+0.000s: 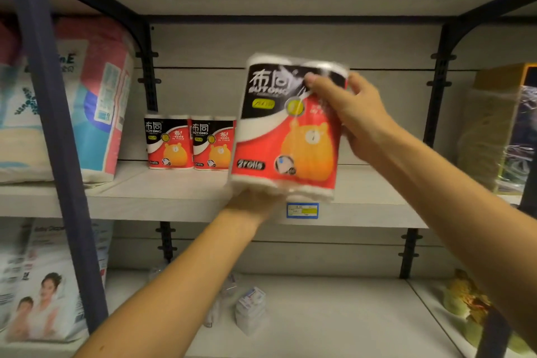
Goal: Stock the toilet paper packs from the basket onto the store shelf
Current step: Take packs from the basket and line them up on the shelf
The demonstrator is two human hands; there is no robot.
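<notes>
A pale grey store shelf (174, 197) with dark brackets fills the view. Two toilet paper packs (190, 142) stand side by side at its back. A person holds a third pack (287, 128) upright in the air above the shelf's front edge. The right hand (348, 113) grips its top right corner, thumb across the front. The left hand (255, 200) supports it from underneath; its fingers are hidden.

Both hands (345, 113) hold a toilet paper pack (287, 128) before the shelf (174, 197)
</notes>
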